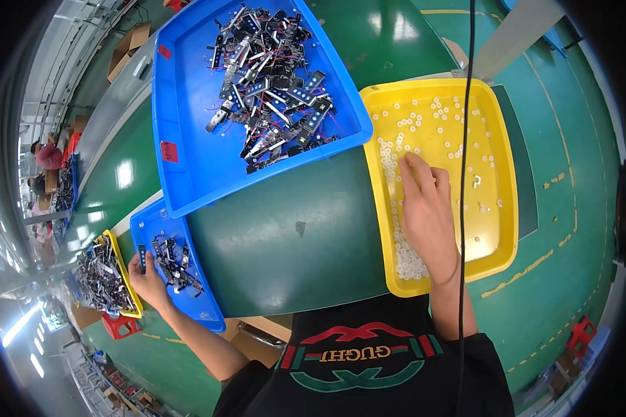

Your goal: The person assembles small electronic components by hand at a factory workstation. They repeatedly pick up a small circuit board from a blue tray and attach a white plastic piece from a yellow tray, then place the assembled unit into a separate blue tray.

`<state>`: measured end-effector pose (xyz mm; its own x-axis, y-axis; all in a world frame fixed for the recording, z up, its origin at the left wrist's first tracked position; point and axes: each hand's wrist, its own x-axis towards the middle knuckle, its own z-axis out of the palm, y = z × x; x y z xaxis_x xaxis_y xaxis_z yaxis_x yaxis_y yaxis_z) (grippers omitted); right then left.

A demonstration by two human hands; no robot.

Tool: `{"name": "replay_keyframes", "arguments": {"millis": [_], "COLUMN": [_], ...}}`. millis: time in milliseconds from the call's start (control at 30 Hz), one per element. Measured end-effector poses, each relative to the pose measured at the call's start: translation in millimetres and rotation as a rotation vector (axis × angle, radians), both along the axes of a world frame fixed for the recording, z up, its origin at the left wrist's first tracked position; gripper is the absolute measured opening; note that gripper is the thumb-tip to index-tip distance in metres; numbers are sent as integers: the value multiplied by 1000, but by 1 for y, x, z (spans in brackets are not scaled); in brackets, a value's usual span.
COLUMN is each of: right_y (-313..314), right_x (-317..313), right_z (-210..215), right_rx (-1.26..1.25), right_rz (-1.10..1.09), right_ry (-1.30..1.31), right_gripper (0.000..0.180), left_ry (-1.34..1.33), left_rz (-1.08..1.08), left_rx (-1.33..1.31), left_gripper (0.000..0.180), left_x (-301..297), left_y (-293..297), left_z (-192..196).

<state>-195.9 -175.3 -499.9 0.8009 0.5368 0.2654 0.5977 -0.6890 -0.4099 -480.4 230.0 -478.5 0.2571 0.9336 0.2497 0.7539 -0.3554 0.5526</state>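
Observation:
My left hand (147,281) is over the left end of the small blue tray (212,316), its thumb and fingers closed on a small black circuit strip (142,256) held upright. Beside it in that tray lies a loose heap of similar black and silver strips (176,264) with thin wires. My right hand (426,208) reaches into the yellow tray (508,229) on the right. Its fingertips are drawn together among many small white rings (410,263); whatever they pinch is hidden.
A large blue tray (188,125) with a big pile of wired strips (271,90) stands at the far side of the green table (285,243). A black cable (466,174) hangs down across the yellow tray. Another yellow tray (136,299) of parts is at far left, near a red stool (120,325).

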Motion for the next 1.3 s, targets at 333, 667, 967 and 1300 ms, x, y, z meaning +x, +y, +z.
{"name": "replay_keyframes", "arguments": {"millis": [333, 667, 967, 1300], "right_y": [-1, -14, -9, -2], "right_x": [0, 2, -2, -13], "right_z": [1, -3, 12, 34], "right_rx": [90, 164, 607, 1146], "right_rz": [-20, -85, -135, 35], "right_ry": [44, 58, 189, 896], "right_gripper": [38, 33, 24, 22], "left_ry": [135, 117, -309, -1133], "left_rz": [-152, -930, -847, -787], "left_rx": [444, 303, -431, -1461], "left_gripper": [28, 20, 17, 22], "left_x": [83, 259, 260, 210], "left_y": [-50, -123, -111, -157], "left_z": [12, 27, 27, 48]}}
